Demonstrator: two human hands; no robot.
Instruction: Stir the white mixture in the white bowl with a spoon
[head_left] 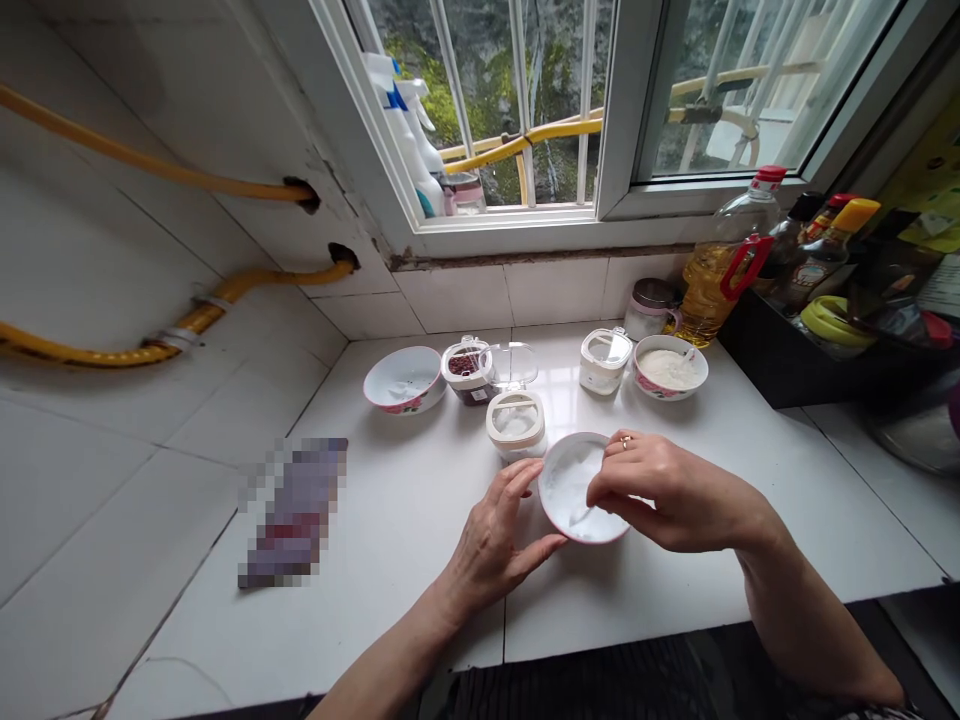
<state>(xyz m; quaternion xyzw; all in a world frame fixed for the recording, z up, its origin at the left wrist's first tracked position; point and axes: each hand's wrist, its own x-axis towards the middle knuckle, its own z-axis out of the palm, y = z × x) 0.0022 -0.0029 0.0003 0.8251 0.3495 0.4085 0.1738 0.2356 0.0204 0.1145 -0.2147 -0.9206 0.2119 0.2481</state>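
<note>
A small white bowl (551,505) with a pink rim stands on the counter, with white powder or grains inside. My left hand (499,535) holds it from the left, fingers at the far side and thumb against the near rim. Over the bowl's right side, my right hand (660,490) is closed in a pinch. Between its fingertips is a slim pale utensil (581,516), apparently a small spoon, dipping into the white contents; its handle is mostly hidden. Just behind the bowl stands a lidded clear jar (516,425) of white grains.
At the back left are a flowered bowl (405,380) and an open jar (466,368) of reddish beans. Another jar (604,362), a bowl of pale grains (671,370) and an oil bottle (720,265) stand back right, beside a black bin (765,350). A blurred packet (300,510) lies left.
</note>
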